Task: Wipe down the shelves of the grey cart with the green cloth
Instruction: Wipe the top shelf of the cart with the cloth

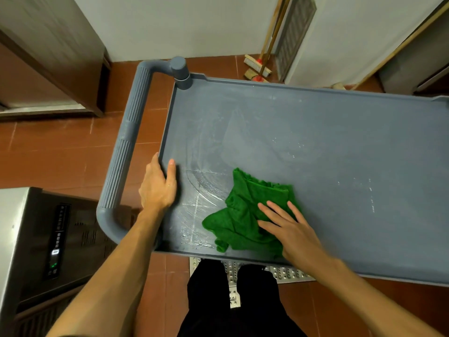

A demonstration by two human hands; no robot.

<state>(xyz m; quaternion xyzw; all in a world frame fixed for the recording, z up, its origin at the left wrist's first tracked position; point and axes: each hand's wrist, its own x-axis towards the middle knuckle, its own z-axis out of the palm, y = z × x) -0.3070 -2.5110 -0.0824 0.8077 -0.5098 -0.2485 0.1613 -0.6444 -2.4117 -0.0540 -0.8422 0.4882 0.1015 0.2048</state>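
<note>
Currently wiping top shelf [315, 142] of the cart: right hand [289, 229] presses flat, fingers straight, on green cloth [240, 212] near front-left corner. Left hand [158, 186] clamps the shelf rim [163, 152]. Next, probably sweep cloth right across dry, streaky area.

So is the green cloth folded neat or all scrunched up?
Scrunched up. The green cloth lies in lumpy, uneven folds on the cart shelf, with the right hand pressing flat on it.
</note>
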